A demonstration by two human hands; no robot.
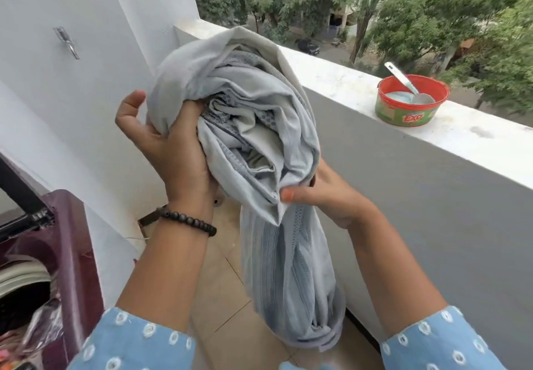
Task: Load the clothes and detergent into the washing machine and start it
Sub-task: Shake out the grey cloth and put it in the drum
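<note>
A metal hook (67, 42) sits on the white wall at ten o'clock. Green trees (418, 9) and a parked dark car (309, 46) lie beyond the ledge (331, 79), tan floor tiles (222, 297) below.

White balcony walls (86, 9), tiled floor (219, 297), grey parapet (418, 225), daylit trees (432, 9) beyond.

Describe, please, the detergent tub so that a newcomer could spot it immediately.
Follow the white balcony ledge to the right, with trees beyond it. The detergent tub stands on it: round, red-rimmed, green-sided, with a metal spoon resting inside. Nothing else stands on the ledge.
</note>
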